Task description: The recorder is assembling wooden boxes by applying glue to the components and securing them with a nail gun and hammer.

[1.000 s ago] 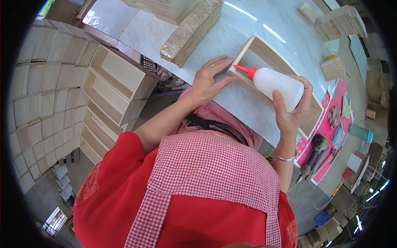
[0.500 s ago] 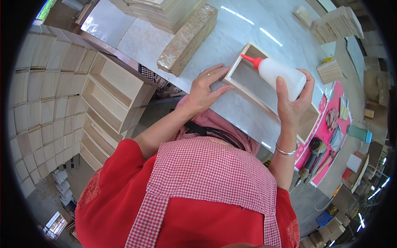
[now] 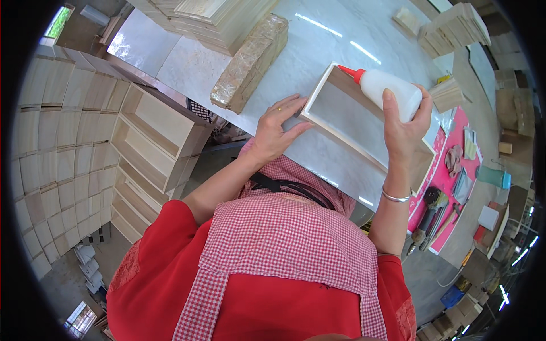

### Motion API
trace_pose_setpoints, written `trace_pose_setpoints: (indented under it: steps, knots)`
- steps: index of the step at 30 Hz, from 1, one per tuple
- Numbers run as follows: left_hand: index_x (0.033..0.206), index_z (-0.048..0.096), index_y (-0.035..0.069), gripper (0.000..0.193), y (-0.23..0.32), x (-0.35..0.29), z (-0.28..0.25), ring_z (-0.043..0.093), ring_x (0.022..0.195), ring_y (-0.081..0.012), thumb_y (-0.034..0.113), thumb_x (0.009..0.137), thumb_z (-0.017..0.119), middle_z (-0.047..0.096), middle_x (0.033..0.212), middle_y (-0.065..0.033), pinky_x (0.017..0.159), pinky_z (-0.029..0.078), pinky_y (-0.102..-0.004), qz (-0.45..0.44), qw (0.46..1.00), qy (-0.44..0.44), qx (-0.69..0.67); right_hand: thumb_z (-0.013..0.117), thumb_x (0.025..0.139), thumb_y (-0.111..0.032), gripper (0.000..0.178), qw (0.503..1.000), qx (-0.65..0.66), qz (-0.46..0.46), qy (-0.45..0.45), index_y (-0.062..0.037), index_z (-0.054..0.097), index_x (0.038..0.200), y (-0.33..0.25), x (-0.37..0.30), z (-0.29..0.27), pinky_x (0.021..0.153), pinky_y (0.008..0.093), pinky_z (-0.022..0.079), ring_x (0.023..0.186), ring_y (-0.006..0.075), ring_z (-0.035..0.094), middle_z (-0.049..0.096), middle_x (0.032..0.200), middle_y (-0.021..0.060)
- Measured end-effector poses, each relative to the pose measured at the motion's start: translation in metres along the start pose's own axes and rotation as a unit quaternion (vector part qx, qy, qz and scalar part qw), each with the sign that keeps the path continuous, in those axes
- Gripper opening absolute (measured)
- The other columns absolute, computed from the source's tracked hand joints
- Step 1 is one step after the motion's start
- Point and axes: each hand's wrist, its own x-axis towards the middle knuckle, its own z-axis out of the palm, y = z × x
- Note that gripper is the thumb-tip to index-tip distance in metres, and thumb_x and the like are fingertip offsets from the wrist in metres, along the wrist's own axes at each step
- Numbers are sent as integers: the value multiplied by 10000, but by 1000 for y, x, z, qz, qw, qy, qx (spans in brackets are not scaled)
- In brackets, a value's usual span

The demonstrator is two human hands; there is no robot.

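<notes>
My right hand [image 3: 404, 122] is wrapped round a white squeeze bottle [image 3: 375, 86], tilted so that its red nozzle [image 3: 351, 74] points left and slightly away. The tip is at the far left corner of a shallow, pale wooden frame [image 3: 341, 138] lying on the grey-white table; whether it touches the wood I cannot tell. My left hand [image 3: 276, 129] grips the frame's near left corner, thumb along the near side and fingers against the left end. The table top shows through the middle of the frame. Part of its right side is hidden behind my right hand and wrist.
A long block wrapped in brown film [image 3: 250, 62] lies beyond my left hand, before stacked wooden panels [image 3: 227, 25]. Wooden boxes [image 3: 153, 131] are piled at left. On the right, a pink sheet [image 3: 452, 193] carries tools and a cloth, near a teal-lidded jar [image 3: 493, 177] and small wood stacks [image 3: 446, 95].
The bottle's red tip has moved along the frame's left end toward the far corner. My left hand keeps its place at the near corner. The whole view has shifted slightly.
</notes>
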Motion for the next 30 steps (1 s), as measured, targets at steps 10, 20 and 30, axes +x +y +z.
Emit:
trace_pose_setpoints:
  steps: [10,20,30]
  knots:
    - [1297,616,25,486,2,0,-1,544,1279,-295,82,834,751,601,1331,-184,1067,419,-365,-9,1000,-4,-11,833,794,-214,515,997,-58,39,27,-10,533,1159,1,-10,-50,823,311,504,942,181,601,601,1029,99]
    - [1267,633,28,478,-3,-1,3,569,1249,-307,100,815,771,630,1284,-186,1048,439,-364,-1,1000,8,-14,836,794,-199,492,989,-125,14,76,0,550,1141,20,-28,-118,842,302,490,946,168,587,602,1034,93]
    - [1307,598,-8,494,-5,-2,1,565,1236,-261,62,840,744,602,1332,-172,1056,420,-346,-42,999,-4,-31,801,842,-217,429,976,-163,46,135,-9,564,1134,40,-47,-181,803,298,504,936,150,597,620,1032,75]
